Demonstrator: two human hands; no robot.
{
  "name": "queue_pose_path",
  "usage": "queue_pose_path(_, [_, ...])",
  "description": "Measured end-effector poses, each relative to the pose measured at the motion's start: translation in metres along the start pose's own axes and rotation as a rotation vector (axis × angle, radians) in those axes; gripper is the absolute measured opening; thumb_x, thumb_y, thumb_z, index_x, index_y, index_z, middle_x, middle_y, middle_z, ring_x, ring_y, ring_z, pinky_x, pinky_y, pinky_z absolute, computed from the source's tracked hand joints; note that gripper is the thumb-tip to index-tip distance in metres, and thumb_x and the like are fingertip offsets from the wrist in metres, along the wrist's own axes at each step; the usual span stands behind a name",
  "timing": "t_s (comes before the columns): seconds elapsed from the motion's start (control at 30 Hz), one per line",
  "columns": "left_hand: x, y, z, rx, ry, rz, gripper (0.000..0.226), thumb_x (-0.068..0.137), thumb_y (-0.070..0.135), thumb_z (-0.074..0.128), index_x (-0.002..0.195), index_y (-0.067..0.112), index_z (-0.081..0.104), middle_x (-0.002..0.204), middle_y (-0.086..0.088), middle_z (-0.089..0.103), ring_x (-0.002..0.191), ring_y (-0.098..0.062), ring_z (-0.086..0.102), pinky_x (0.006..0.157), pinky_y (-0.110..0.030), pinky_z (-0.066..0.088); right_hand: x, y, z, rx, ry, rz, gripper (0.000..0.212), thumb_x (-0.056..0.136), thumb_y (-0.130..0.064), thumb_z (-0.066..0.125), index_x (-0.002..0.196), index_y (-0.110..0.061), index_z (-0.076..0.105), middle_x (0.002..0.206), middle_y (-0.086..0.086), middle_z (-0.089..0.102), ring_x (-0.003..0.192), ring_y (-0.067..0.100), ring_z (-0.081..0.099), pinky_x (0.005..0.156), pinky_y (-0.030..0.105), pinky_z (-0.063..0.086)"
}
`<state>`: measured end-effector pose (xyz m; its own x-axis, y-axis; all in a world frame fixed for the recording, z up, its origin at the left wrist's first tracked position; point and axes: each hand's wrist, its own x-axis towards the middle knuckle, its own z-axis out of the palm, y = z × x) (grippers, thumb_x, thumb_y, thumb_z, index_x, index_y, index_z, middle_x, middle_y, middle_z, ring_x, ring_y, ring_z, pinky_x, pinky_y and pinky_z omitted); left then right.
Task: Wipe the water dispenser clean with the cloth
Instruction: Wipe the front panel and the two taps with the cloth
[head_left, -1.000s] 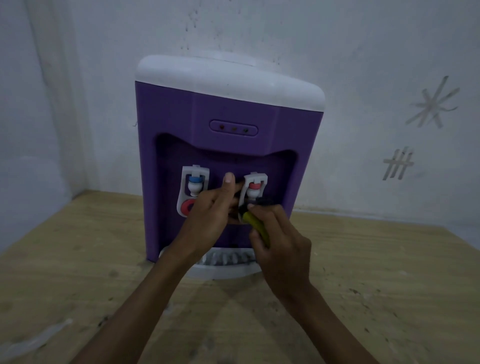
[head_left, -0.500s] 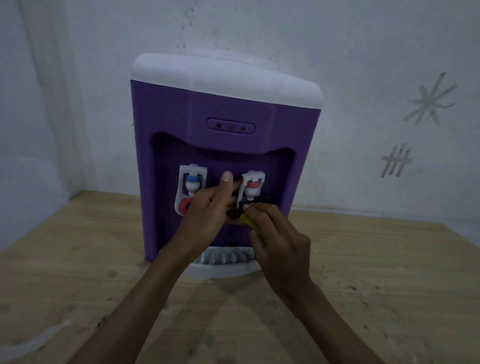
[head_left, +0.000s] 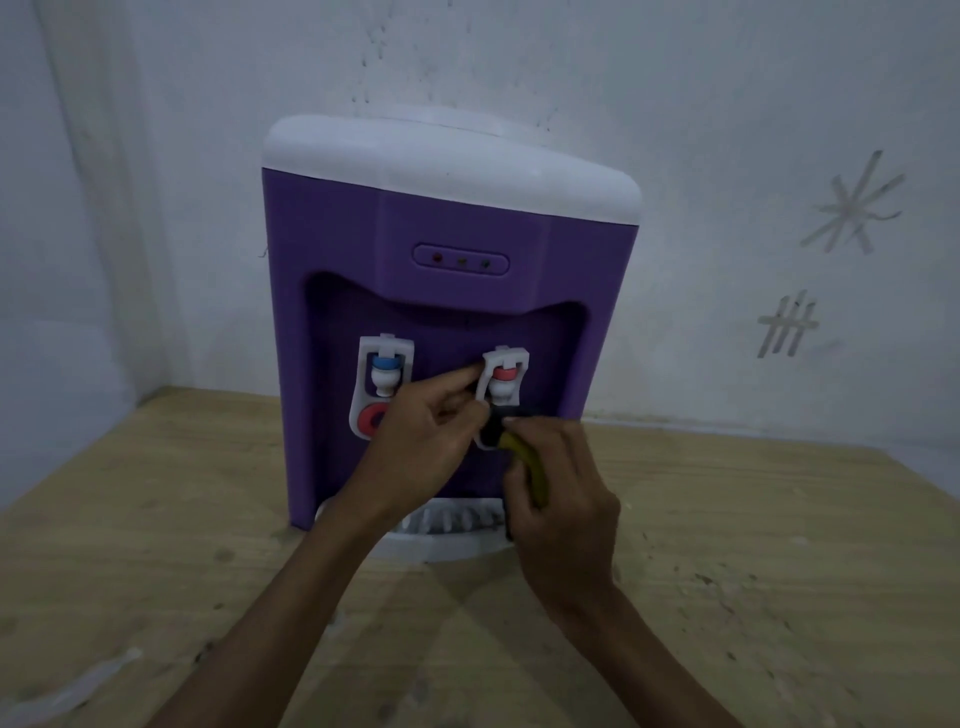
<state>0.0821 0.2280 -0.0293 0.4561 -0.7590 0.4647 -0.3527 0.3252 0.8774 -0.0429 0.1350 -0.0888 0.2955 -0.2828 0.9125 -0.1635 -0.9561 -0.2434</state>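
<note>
A purple water dispenser (head_left: 447, 228) with a white top stands on a wooden table, with a blue tap (head_left: 384, 371) on the left and a red tap (head_left: 505, 379) on the right. My left hand (head_left: 426, 431) reaches into the recess, fingers pinched beside the red tap's white housing. My right hand (head_left: 563, 499) grips a dark cloth with a yellow-green part (head_left: 524, 457), pressed just under the red tap. The lower part of the red tap is hidden by my fingers and the cloth.
The white drip tray (head_left: 447, 525) sticks out at the dispenser's foot. The wooden table (head_left: 753, 545) spreads to both sides, with specks of dirt on the right. White walls stand close behind and to the left, with marks on the right wall (head_left: 857, 208).
My left hand's fingers have dropped from pointing upward to pinching at the red tap's left side. My right hand has stayed under the tap with the cloth.
</note>
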Motion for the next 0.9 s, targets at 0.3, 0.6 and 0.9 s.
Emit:
queue_pose_path(0.3, [0.003,-0.007,0.0,0.061,0.009,0.03,0.045,0.102,-0.002,0.055,0.132,0.032,0.06,0.12,0.016,0.074,0.116,-0.002,0.068,0.093,-0.015,0.052,-0.006,0.001,0.007,-0.158,-0.057,0.028,0.035,0.094,-0.009,0.063,0.126,-0.02,0.068,0.126,-0.003,0.063,0.083,0.013,0.066,0.055,0.027,0.055])
queue_pose_path(0.6, [0.004,-0.008,0.001,0.122,0.007,0.046,0.043,0.103,-0.002,0.052,0.137,0.023,0.059,0.116,0.014,0.075,0.112,0.0,0.068,0.092,-0.014,0.052,0.017,-0.006,-0.008,0.178,0.205,0.256,0.022,0.097,-0.006,0.061,0.118,-0.01,0.067,0.105,-0.003,0.064,0.096,0.01,0.064,0.08,0.023,0.053])
queue_pose_path(0.9, [0.004,-0.009,0.001,0.131,-0.006,0.038,0.04,0.105,0.0,0.049,0.138,0.02,0.057,0.117,0.011,0.075,0.112,-0.001,0.068,0.09,-0.013,0.051,-0.025,-0.023,0.012,0.288,0.015,0.507,0.024,0.098,-0.008,0.061,0.115,-0.024,0.065,0.103,-0.013,0.065,0.095,0.006,0.064,0.078,0.032,0.055])
